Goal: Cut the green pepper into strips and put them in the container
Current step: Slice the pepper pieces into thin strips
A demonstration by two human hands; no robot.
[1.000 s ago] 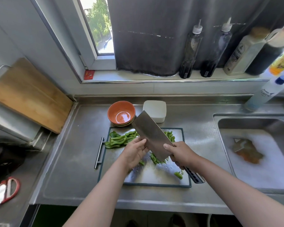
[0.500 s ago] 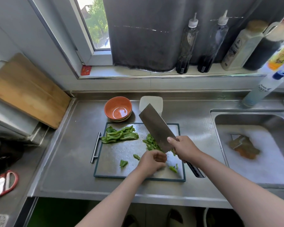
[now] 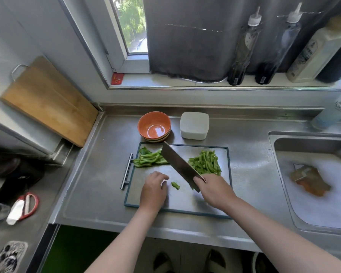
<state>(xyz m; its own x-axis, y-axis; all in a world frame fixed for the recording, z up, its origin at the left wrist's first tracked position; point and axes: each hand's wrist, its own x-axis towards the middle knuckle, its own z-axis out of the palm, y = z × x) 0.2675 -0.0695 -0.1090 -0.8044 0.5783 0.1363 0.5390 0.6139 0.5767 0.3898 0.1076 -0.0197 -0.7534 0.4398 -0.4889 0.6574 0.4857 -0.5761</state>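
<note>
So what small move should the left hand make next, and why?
Probably nudge the small stray green pepper piece right, toward the pile of cut green strips. It lies alone on the steel cutting board beside the left hand, while the right hand holds the steel cleaver.

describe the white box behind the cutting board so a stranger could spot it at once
On the steel counter left of the sink, look just past the far edge of the cutting board. Two vessels sit there; the white box is the right one, square with rounded corners, unlike the round orange bowl.
</note>
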